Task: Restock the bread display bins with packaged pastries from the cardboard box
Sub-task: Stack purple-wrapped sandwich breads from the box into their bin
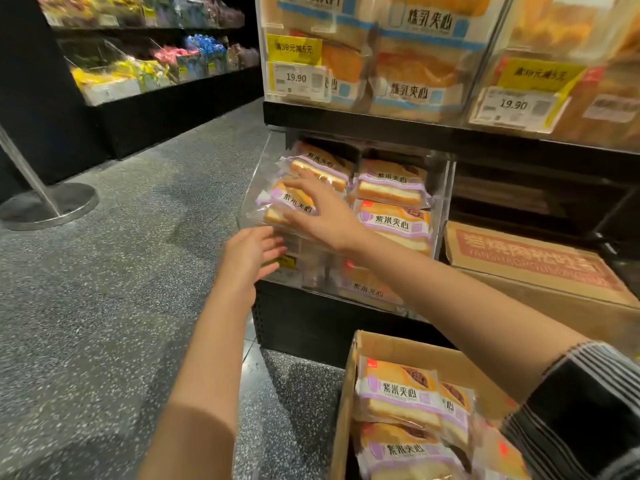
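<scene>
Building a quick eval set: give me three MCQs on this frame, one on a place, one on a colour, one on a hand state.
1. Where is the open cardboard box with spare pastries?
A. On the top shelf
B. On the floor at lower right
C. Inside the clear bin

2. What colour is the band on the pastry packs in the box?
A. Purple
B. Green
C. Red

3. What is the right hand doing?
A. Hanging idle at the side
B. Gripping the box flap
C. Lying with spread fingers on a pack in the clear bin

Key: 1 B, the box sits low beside the shelf base. 2 A, purple bands show. 3 C, its fingers are straight over the pack.
</scene>
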Motion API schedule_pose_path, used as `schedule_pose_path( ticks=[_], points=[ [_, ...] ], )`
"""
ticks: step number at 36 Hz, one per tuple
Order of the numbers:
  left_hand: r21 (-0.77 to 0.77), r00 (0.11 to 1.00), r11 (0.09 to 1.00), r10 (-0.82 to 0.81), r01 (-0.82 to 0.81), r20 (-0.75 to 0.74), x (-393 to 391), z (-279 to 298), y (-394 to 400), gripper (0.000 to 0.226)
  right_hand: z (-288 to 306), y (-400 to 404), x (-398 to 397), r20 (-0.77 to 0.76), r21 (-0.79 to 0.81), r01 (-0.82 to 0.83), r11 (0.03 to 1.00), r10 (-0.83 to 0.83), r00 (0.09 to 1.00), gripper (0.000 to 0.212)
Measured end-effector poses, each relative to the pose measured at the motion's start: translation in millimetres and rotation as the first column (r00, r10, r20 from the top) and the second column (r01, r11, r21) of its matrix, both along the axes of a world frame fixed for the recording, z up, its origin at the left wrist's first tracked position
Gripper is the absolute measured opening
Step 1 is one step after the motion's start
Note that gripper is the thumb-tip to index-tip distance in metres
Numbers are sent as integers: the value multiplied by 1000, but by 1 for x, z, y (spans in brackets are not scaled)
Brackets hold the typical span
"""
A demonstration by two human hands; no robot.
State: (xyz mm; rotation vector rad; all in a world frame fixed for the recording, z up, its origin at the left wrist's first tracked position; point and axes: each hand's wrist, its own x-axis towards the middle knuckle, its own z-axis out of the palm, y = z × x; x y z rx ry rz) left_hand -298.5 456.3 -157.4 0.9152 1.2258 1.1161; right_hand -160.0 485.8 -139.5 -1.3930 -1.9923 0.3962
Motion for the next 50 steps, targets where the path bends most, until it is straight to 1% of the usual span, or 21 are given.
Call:
schedule_pose_path(
  ticks=[2, 4, 7, 10, 13, 17, 20, 23, 26, 28, 30, 32, 33, 34, 36, 37, 39, 42, 45, 47, 50],
  points=[
    [14, 987, 994, -109, 112, -122, 5, -1, -3, 10, 2, -16, 9, -22, 131, -1, 991, 3, 1000, 35],
    [40, 939, 977, -189, 209, -289, 11, -3, -8, 10, 4, -36, 17, 8, 182, 11, 983, -13, 1000, 27],
    [82, 788, 940, -226, 330, -573, 23, -11, -16, 14, 3, -67, 34, 57, 142, 27, 989, -36, 998, 25],
    [49, 617, 855, -332, 517, -713, 39, -18, -28, 8, 0, -98, 58, 118, 45, 22, 999, -27, 993, 24],
    [-3, 441, 713, -437, 701, -784, 57, -23, -41, 4, -7, -129, 83, 146, -50, 57, 997, -49, 988, 24],
    [-85, 265, 567, -506, 820, -821, 80, -27, -59, 17, -29, -170, 114, 200, -184, 160, 970, -123, 972, 23],
    [-156, 166, 497, -544, 854, -823, 94, -33, -67, 23, -53, -194, 132, 208, -336, 257, 906, -194, 959, 26],
    [-232, 65, 460, -543, 857, -837, 102, -42, -72, 21, -83, -214, 144, 191, -473, 331, 817, -272, 943, 30],
    [-285, -11, 440, -529, 852, -849, 106, -50, -76, 20, -114, -229, 148, 266, -547, 328, 770, -212, 940, 40],
    [-311, -41, 426, -535, 850, -844, 108, -54, -79, 24, -131, -234, 147, 300, -594, 308, 743, -151, 942, 48],
    [-337, -65, 418, -544, 844, -837, 108, -56, -81, 26, -142, -236, 142, 259, -635, 301, 712, -172, 951, 50],
    [-362, -100, 409, -537, 838, -838, 109, -58, -83, 29, -152, -233, 137, 181, -640, 321, 698, -268, 946, 48],
    [-373, -116, 404, -533, 835, -838, 109, -59, -83, 30, -157, -230, 136, 111, -657, 340, 673, -359, 927, 48],
    [-380, -125, 400, -534, 834, -836, 108, -60, -84, 30, -160, -226, 134, 24, -692, 354, 629, -470, 882, 49],
    [-389, -131, 394, -543, 833, -830, 108, -63, -84, 30, -166, -217, 131, -121, -793, 344, 504, -682, 721, 48],
    [-392, -130, 391, -549, 833, -825, 107, -64, -84, 30, -168, -214, 130, -151, -831, 321, 455, -740, 656, 44],
    [-400, -139, 384, -553, 832, -822, 107, -65, -83, 29, -169, -209, 126, -175, -874, 261, 410, -766, 619, 40],
    [-397, -144, 385, -542, 833, -828, 105, -67, -84, 32, -164, -209, 118, -200, -896, 192, 400, -751, 629, 34],
    [-372, -99, 443, -526, 815, -845, 102, -70, -82, 39, -155, -208, 120, -231, -889, 172, 424, -739, 632, 26],
    [-344, -53, 507, -503, 790, -862, 98, -71, -80, 44, -145, -207, 124, -298, -878, 137, 458, -748, 593, 16],
    [-291, 31, 608, -461, 738, -887, 94, -67, -77, 50, -130, -207, 134, -445, -861, 11, 509, -764, 467, 29]
  ],
)
